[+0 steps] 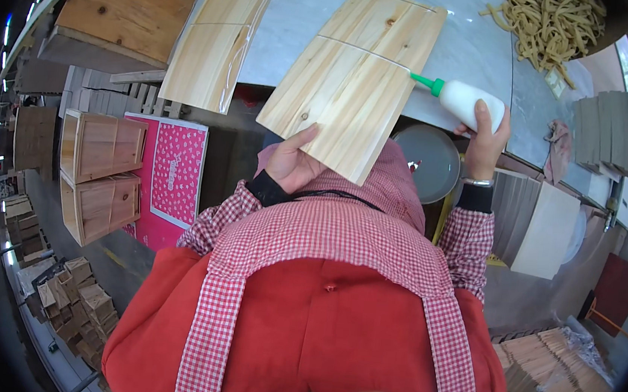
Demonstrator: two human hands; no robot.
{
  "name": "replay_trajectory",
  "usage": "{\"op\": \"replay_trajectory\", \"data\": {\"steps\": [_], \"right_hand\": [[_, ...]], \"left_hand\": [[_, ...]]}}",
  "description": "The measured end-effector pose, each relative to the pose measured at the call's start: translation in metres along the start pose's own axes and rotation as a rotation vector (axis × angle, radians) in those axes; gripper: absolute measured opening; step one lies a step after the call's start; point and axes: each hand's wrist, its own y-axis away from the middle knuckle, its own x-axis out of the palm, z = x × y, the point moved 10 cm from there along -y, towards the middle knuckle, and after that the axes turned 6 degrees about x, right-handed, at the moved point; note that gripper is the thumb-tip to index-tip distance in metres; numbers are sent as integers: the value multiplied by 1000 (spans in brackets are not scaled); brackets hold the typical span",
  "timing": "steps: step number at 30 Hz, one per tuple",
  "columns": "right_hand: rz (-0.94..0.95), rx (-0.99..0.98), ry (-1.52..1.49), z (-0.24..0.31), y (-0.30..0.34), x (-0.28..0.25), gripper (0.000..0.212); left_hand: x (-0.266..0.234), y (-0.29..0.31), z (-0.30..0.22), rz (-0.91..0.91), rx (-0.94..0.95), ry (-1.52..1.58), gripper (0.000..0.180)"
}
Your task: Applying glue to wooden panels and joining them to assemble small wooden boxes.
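My left hand (292,162) grips the near edge of a pale pine panel (355,79) that tilts from my chest up onto the grey worktable (464,48). My right hand (486,137) holds a white glue bottle (468,103) with a green nozzle. The nozzle tip touches the right edge of the panel about halfway along. A thin groove crosses the panel's width near its middle.
A second pine panel (219,39) lies at the table's left edge. A heap of tan strips (550,22) sits at the far right. Wooden boxes (100,175) and a pink carton (172,182) stand on the left, a grey bucket (427,161) below, flat boards (542,225) on the right.
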Motion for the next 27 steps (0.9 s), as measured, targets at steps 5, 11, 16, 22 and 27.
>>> {"op": "replay_trajectory", "data": {"steps": [5, 11, 16, 22, 27], "right_hand": [[9, -78, -107, 28, -14, 9, 30], [-276, -156, -120, 34, -79, -6, 34], [-345, -147, -31, 38, -108, 0, 35], [-282, -119, 52, 41, -104, -2, 37], [-169, -109, 31, 45, -70, 5, 35]], "left_hand": [[3, 5, -8, 6, -4, 26, 54], [11, 9, -9, 41, -24, 25, 55], [6, 8, -11, 20, -13, 7, 55], [1, 8, -12, -12, -14, -3, 54], [4, 2, -17, -8, -21, -2, 52]]}}
